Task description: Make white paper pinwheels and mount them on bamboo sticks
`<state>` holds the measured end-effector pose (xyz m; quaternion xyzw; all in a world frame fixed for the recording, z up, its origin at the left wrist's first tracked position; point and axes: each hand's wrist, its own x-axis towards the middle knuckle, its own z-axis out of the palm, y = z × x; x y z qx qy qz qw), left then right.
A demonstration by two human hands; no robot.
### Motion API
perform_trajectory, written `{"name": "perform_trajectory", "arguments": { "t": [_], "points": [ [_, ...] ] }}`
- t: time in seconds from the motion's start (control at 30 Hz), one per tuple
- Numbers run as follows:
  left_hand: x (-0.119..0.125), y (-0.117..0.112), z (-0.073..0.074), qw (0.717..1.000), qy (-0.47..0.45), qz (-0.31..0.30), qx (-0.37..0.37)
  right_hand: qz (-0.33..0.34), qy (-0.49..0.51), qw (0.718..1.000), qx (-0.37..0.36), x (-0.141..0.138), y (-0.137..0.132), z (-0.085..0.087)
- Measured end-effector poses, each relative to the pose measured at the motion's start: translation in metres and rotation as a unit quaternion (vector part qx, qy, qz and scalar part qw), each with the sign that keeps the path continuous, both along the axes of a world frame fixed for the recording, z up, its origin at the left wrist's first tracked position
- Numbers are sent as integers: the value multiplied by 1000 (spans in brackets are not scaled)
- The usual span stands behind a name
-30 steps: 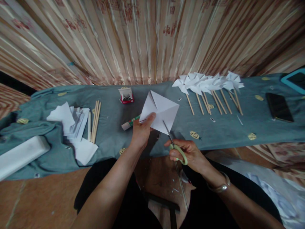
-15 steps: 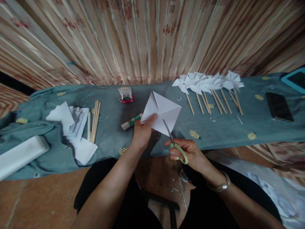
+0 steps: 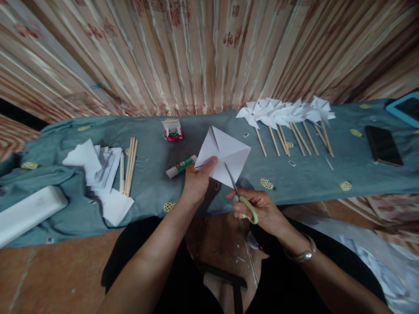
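Observation:
A white square of paper [image 3: 232, 150] with creases and slits running in from its corners is held above the cloth. My left hand [image 3: 198, 181] pinches it at the lower left, thumb on top. In my right hand [image 3: 258, 207] are scissors with pale green handles [image 3: 250, 211]. Their blades lie along the paper's lower right corner, pointing toward its middle. Just left of the paper, partly behind my left hand, a green and white glue stick [image 3: 181, 166] lies on the cloth. A small red and white box [image 3: 173, 131] with shiny metal bits stands open behind it.
Several paper pinwheels [image 3: 278, 112] on wooden sticks lie at the back right of the green cloth [image 3: 314, 179]. A phone [image 3: 383, 146] and a blue-edged device [image 3: 406, 109] are farther right. On the left are cut papers [image 3: 108, 168], wooden sticks [image 3: 131, 165] and a white case [image 3: 36, 213].
The paper and my left hand have shifted very slightly to the right. The scissors stay almost where they were at the lower right corner.

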<state>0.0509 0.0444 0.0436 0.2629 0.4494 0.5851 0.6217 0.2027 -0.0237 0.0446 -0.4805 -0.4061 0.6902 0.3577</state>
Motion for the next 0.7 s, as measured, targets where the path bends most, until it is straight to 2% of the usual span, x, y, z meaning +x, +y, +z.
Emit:
{"name": "perform_trajectory", "arguments": {
  "t": [0.7],
  "points": [
    [0,-1,0,1000,24,-10,4,-11,6,1000,-2,0,-1,-2]
  ]
}}
